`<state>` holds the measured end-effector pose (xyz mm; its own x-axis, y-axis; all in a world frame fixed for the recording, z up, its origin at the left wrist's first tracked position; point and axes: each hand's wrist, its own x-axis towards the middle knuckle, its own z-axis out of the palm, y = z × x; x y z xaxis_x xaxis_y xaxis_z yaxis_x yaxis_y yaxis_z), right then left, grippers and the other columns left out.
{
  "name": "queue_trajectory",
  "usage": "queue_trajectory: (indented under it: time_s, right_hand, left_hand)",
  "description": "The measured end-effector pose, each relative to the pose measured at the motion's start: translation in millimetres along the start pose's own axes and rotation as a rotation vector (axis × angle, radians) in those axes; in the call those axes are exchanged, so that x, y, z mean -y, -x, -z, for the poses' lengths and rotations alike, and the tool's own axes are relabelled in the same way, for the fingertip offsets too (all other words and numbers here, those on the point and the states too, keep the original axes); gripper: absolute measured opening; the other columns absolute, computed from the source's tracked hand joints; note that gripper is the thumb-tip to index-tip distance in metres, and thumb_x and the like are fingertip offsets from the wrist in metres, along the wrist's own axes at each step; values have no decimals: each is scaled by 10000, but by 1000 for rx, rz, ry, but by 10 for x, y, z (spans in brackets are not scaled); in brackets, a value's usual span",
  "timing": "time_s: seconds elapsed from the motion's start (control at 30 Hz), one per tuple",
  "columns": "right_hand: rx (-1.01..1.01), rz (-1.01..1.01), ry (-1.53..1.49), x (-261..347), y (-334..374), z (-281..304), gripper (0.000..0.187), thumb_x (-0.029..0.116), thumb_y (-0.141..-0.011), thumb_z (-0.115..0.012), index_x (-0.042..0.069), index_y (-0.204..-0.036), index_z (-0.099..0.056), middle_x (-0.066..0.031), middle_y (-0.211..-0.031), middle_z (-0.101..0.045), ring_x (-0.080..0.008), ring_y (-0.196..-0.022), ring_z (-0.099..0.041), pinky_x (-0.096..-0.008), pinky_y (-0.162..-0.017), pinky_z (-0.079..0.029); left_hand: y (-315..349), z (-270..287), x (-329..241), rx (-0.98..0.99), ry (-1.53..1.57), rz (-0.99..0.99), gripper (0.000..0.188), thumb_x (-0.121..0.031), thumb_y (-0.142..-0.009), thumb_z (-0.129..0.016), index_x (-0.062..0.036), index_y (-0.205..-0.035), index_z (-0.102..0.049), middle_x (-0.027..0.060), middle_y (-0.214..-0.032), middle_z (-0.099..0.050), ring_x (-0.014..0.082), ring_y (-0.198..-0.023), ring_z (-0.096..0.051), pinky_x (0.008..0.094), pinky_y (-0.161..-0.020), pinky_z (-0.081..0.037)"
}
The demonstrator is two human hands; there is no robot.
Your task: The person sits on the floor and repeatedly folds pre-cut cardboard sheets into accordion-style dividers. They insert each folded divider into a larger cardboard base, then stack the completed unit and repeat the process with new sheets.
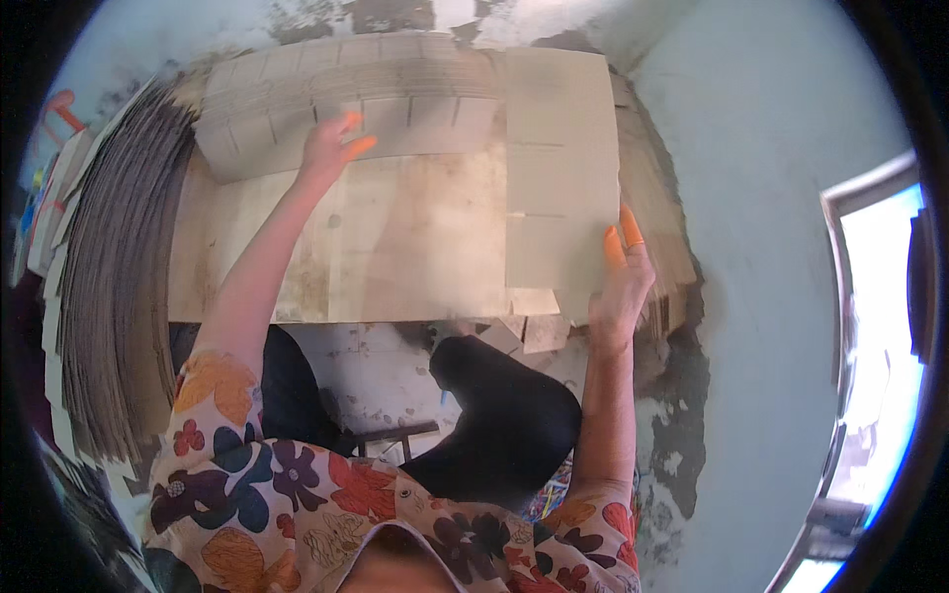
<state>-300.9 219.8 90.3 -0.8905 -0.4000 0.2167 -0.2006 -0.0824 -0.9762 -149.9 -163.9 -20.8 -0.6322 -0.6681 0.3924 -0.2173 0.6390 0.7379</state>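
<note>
A slotted cardboard sheet (560, 178) stands lengthwise at the right of the table, with two thin slits showing across it. My right hand (625, 282) grips its right edge near the lower corner, two orange finger covers showing. My left hand (331, 150) is raised over the table, its thumb and forefinger apart, also in orange covers, with nothing between them. Just beyond it lies a stack of slotted cardboard pieces (346, 114) with a row of dark slits, slightly blurred. Whether the left fingertips touch that stack I cannot tell.
Under both hands is a worn wooden tabletop (405, 237). A tall stack of cardboard sheets (119, 267) crowds the left side. More cardboard (657, 198) leans between the right hand and the wall (751, 198). A bright window (880, 346) is at far right. My bent knees (504, 415) are below the table edge.
</note>
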Motion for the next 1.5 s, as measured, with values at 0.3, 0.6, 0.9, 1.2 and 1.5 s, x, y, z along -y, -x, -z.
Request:
queue_trajectory:
  time_s: [0.3, 0.6, 0.9, 1.2, 1.5]
  right_hand:
    - [68, -101, -383, -196, -569, -557, 437, -10, -837, -603, -48, -1258, -492, -118, -1120, -618, -162, -987, -602, -274, -901, -468]
    - [-3, 139, -38, -495, -656, -813, 532, -129, -801, -591, -64, -1304, -433, -30, -979, -589, -78, -930, -541, -220, -826, -480]
    - [-13, 405, 613, -458, -639, -979, 606, -3, -829, -649, 83, -1382, -417, -23, -720, -605, -64, -563, -437, -209, -535, -430]
    - [94, 515, 796, -508, -673, -1102, 607, 68, -863, -622, 127, -1413, -374, -135, -771, -635, -152, -518, -496, -289, -526, -467]
    - [120, 522, 855, -523, -635, -1076, 589, 76, -867, -608, 146, -1403, -375, -182, -843, -640, -254, -634, -638, -348, -556, -511]
  left_hand:
    - [-742, -611, -111, 21, -515, -351, 536, -357, -728, -736, -51, -1131, -560, 75, -1166, -563, 298, -1123, -469, 411, -927, -371]
    - [-1045, -936, -94, 36, -675, -451, 385, -149, -637, -726, -65, -976, -566, 57, -951, -588, 261, -978, -532, 384, -857, -422]
    - [-894, -751, -238, 59, -428, -392, 198, -84, -699, -678, -87, -884, -605, 105, -835, -611, 287, -867, -576, 397, -694, -484]
    - [-528, -713, -511, 353, -535, -460, 70, -70, -739, -585, -60, -805, -605, 125, -699, -595, 318, -737, -611, 431, -620, -486]
    - [-280, -693, -791, 352, -577, -488, 62, 25, -724, -542, -14, -759, -577, 183, -768, -599, 333, -827, -617, 445, -667, -519]
